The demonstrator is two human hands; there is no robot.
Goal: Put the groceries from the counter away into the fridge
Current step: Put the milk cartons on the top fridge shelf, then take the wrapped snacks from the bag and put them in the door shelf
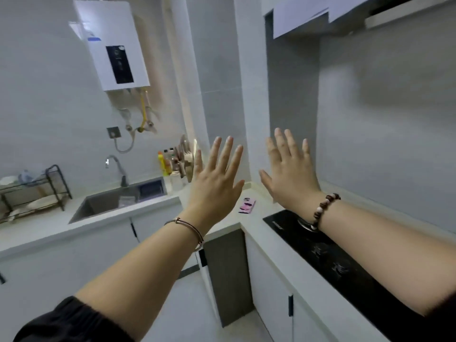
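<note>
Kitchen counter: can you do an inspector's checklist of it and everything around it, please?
Surface: pale L-shaped counter, with a sink and a black cooktop set into it.
Job's things: nothing seen.
Clutter: pink phone lying flat near the corner; bottles grouped by the wall; dish rack at the far left.
Hands: left hand and right hand are raised, with fingers straight and spread, holding nothing.
Cables: yellow hose and a grey one hang under the water heater.
Surroundings: grey tiled walls, tap behind the sink, white cabinets below.
</note>
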